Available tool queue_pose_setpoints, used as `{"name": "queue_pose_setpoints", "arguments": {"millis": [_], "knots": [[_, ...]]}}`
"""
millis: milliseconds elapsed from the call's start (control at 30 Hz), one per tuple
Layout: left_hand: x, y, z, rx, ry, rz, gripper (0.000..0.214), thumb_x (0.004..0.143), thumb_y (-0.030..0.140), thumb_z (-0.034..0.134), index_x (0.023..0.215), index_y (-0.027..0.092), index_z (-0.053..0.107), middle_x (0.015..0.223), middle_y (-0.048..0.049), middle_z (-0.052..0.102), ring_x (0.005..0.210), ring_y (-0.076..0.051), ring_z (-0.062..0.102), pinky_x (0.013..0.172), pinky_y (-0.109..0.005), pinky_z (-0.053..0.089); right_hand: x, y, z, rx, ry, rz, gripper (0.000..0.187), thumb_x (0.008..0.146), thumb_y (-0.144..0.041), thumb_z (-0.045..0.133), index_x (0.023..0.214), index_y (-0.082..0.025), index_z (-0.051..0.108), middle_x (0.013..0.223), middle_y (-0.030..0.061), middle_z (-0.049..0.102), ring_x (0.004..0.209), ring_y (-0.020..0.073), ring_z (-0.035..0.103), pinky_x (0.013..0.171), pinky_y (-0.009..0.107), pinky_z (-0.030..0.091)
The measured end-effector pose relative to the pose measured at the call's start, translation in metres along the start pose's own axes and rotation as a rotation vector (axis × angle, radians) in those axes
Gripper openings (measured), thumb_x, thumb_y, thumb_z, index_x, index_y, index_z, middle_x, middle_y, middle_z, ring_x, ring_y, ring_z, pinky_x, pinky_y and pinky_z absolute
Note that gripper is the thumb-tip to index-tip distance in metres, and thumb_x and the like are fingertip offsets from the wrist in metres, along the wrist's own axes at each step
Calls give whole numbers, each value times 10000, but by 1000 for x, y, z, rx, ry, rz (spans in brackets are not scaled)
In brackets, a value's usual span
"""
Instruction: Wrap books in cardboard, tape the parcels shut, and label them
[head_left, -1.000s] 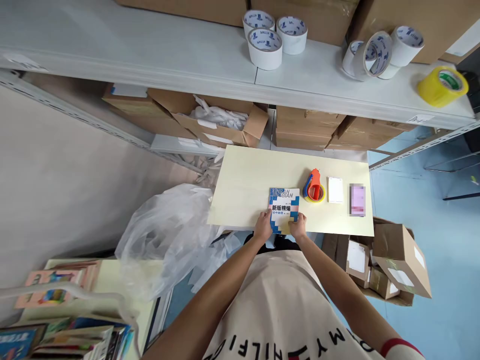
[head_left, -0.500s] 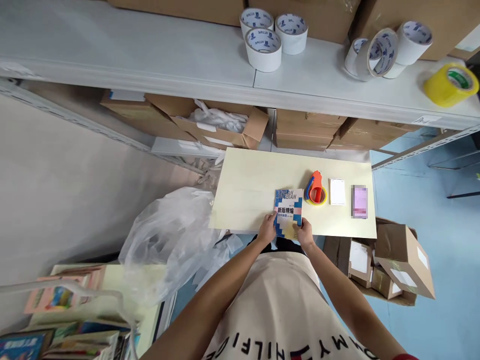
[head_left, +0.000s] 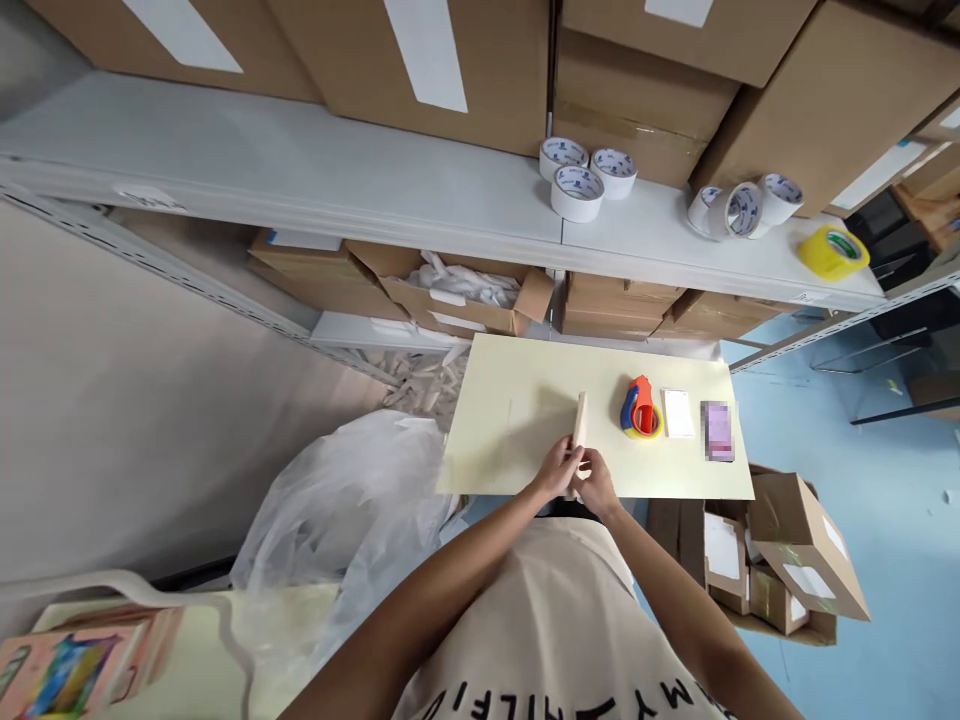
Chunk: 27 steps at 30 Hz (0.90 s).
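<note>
A thin book (head_left: 580, 424) stands on its edge above the pale yellow table (head_left: 510, 400), so I see only its page edge. My left hand (head_left: 556, 468) grips its near end from the left and my right hand (head_left: 598, 483) grips it from the right, fingers closed on it. Just right of the book lies an orange and blue tape dispenser (head_left: 640, 407) with yellow tape.
A white pad (head_left: 679, 412) and a pink phone (head_left: 718, 430) lie right of the dispenser. Tape rolls (head_left: 576, 192) sit on the shelf (head_left: 300, 170) under cardboard boxes. A clear plastic bag (head_left: 352, 510) lies left of the table, small boxes (head_left: 795, 560) to its right.
The book lay flat with its blue cover up; both hands have lifted and turned it onto its edge. My head has risen, so more of the shelf shows.
</note>
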<state>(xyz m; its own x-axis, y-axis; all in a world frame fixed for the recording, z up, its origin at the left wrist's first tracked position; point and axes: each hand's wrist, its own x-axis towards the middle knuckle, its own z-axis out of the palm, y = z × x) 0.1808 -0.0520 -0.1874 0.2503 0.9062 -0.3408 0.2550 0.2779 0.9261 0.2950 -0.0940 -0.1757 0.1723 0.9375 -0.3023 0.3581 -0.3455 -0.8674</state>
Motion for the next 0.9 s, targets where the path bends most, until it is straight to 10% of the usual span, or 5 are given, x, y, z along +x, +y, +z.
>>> {"name": "queue_pose_setpoints", "arguments": {"millis": [233,367,567,900], "knots": [[6,-26,-58,175,92,-186,180,858,254,578,999,158,634,1056,-108,726,1005,-256,685,846,-332,532,1,4,39,-46,-196,-68,508,602,-235,766,1102,-261,677,1274,74,590,1245,289,532,1064,463,426],[13,-36,-70,320,131,-265,265,815,129,581,1078,150,590,1114,-134,702,1077,-275,657,895,-348,503,-2,22,37,-115,30,15,474,644,-231,741,1111,-214,664,1313,136,566,1302,322,487,1123,486,363],[12,-38,-68,499,172,-279,336,803,111,576,1135,152,552,1213,-172,608,1174,-308,580,945,-415,475,10,46,36,55,209,352,619,566,-263,755,1160,-209,586,1185,129,626,1114,305,613,969,448,492],[9,-43,-65,622,124,-205,305,840,110,547,1127,202,599,1138,-117,624,1086,-278,603,936,-400,482,26,53,36,184,193,447,489,514,-217,693,993,-232,592,950,56,663,910,238,638,770,354,534]]}}
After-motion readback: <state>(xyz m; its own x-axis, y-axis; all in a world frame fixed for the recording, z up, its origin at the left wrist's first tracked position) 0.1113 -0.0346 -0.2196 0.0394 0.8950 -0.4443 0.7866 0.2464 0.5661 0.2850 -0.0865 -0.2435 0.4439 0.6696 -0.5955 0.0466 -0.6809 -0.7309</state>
